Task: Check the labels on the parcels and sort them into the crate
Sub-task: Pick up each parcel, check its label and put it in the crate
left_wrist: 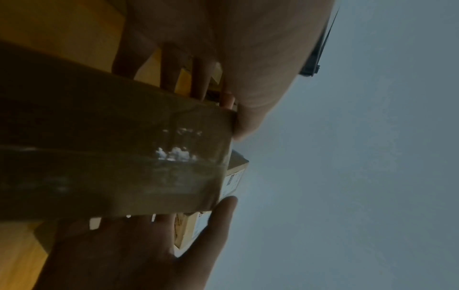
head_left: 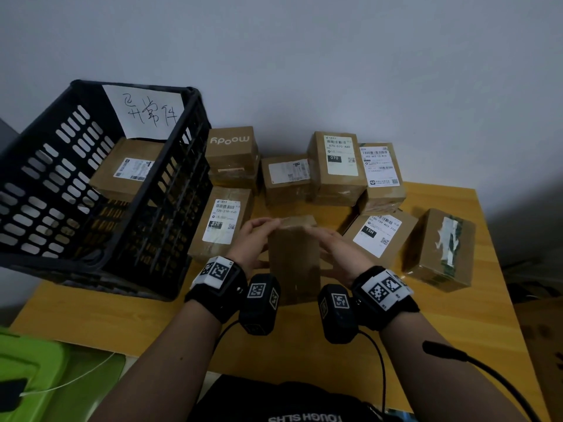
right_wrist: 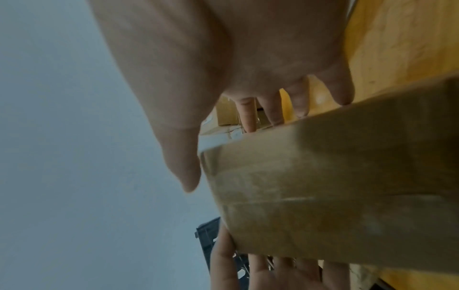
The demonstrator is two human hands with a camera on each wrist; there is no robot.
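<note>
A black slotted plastic crate sits at the left of the yellow wooden table, a handwritten paper sign on its far wall and one labelled parcel inside. Just right of it lies a parcel labelled 220. At the centre, the left hand and right hand clasp a plain brown taped parcel between them, thumbs on top and fingers curled round its sides, above the table. Farther right lie a parcel labelled 15H and one with a torn label.
</note>
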